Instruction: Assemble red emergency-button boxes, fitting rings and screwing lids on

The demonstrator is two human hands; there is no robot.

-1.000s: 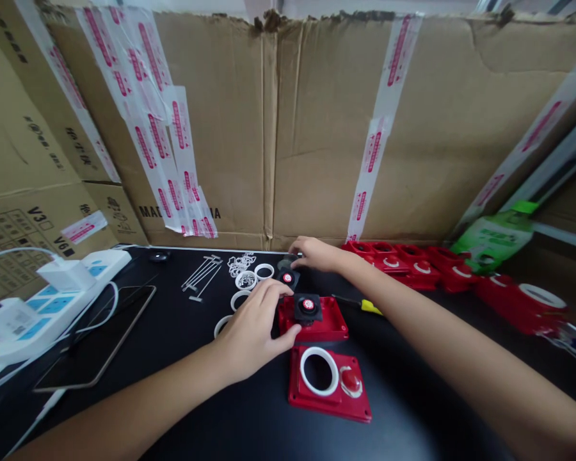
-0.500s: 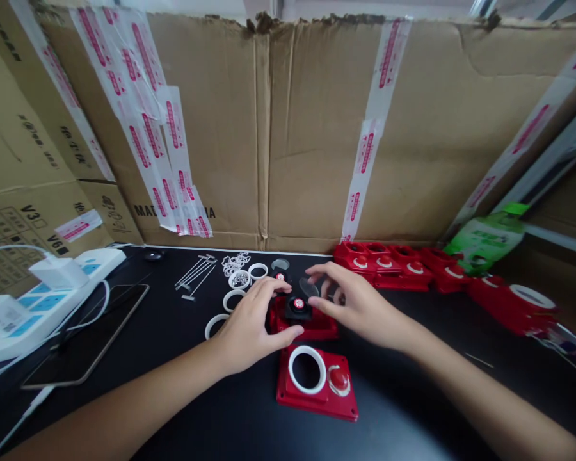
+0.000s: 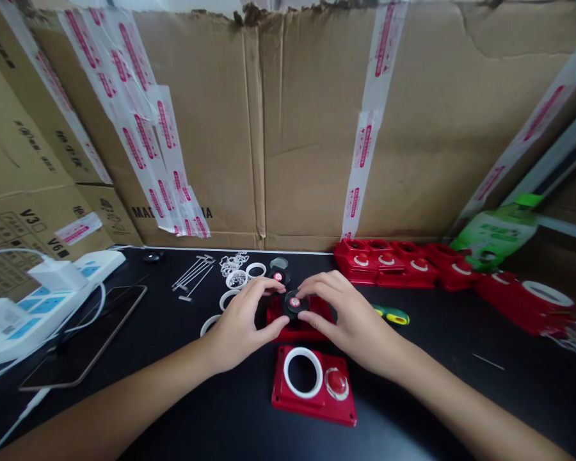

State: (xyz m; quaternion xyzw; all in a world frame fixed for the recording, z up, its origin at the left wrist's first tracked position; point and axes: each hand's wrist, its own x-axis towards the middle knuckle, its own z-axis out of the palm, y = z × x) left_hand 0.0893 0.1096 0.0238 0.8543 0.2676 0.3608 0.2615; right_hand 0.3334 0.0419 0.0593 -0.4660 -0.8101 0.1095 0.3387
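A red plastic housing lies on the black table with a black part with a red and white centre seated in it. My left hand grips the housing's left side, fingertips at the black part. My right hand covers the housing's right side, its fingers curled onto the same black part. Just in front lies a red cover plate with a white ring and a red button.
White rings, metal pins and small springs lie behind my left hand. A second black part sits near them. A row of red housings runs to the right, beside a green-yellow screwdriver. A power strip and tablet lie left.
My right hand came back from the far side of the table, carrying a clear disc, and now rests on the black part in the housing. My left hand stayed on the housing.
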